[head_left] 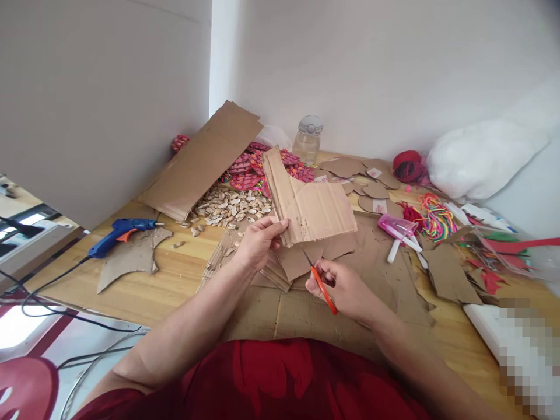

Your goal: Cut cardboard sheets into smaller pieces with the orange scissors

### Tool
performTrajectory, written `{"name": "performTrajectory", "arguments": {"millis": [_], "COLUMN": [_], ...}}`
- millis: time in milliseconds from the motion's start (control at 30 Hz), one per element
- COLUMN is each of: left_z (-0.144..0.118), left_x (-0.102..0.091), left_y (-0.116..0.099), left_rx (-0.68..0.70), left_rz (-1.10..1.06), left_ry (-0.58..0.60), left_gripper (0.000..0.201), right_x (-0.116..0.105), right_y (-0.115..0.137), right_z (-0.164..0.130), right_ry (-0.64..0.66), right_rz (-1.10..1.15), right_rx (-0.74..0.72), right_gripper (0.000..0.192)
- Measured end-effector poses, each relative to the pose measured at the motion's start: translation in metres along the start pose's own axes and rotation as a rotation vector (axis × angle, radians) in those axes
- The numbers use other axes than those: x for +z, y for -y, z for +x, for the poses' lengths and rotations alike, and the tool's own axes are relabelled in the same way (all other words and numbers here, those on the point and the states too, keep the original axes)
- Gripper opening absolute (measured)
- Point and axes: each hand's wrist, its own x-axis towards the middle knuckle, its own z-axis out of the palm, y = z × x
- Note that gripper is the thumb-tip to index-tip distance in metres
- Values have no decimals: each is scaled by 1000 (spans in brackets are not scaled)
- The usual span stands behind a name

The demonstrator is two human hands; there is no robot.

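My left hand (258, 240) grips the lower left edge of a cut piece of brown cardboard (312, 207) and holds it tilted above the wooden table (144, 286). My right hand (345, 289) holds orange-handled scissors (322, 286), their blades pointing up at the cardboard's lower edge. More flat cardboard sheets (306, 309) lie under both hands.
A blue glue gun (120, 231) with its cord lies at the left beside a cardboard offcut (131, 259). A pile of pale shells (231, 207), a leaning cardboard sheet (205, 160), a clear jar (308, 139), cardboard discs (371, 186), coloured cords (435, 219) and a white bag (481, 157) crowd the back and right.
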Motion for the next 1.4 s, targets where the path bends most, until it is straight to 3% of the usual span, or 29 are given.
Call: {"name": "performTrajectory", "arguments": {"millis": [200,467,667,900,1167,1400], "left_z": [-5,-6,-10,-11,-11,-14], "left_x": [2,0,2,0,-3,-2], "left_y": [-6,-12,-10,-13,-20,-13], "left_rx": [1,31,-20,20,-67,-150], "left_rz": [103,188,307,384,303,408], "left_ry": [92,122,320,377,382,402], "left_gripper": [34,29,31,26,21,22], "right_x": [-5,-11,-10,-8,-5,5], "right_y": [7,10,7,10,7,4], "right_z": [-3,-6,-5,-4,-2,1], "right_ry": [-75,-18,16,49,19,7], "right_rz": [-157,-211,-139,2,89,159], "right_rx": [-25,-22,-58,-21,66,-14], "right_gripper": [39,38,38,47,42,53]}}
